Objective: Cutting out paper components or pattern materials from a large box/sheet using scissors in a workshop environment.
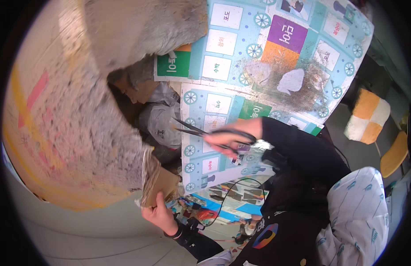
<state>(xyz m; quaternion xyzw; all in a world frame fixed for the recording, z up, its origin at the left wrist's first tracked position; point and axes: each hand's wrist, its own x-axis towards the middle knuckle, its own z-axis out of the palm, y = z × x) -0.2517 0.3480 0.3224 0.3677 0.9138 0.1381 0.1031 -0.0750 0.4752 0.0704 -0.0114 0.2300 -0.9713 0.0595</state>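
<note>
Black-handled scissors [223,133] are in my right hand [232,138], which is closed round the handles. Their blades stand slightly apart and point left, towards a grey plastic bag [163,124]. Lower down, my left hand [159,216] pinches the edge of a torn cardboard flap [159,184], thumb on its brown face. This flap belongs to a large rough papered shape [72,119] with a jagged opening. Inside the opening lie the grey bag and some brown cardboard [134,86]; the depth of the opening is dark.
A light-blue printed sheet [216,82] with picture and word panels lies beside the opening. Torn grey scraps [290,82] and dark crumbs are spread on it. A checked orange-and-white cushion [367,116] is at the right. A black cable [227,195] loops below my right hand.
</note>
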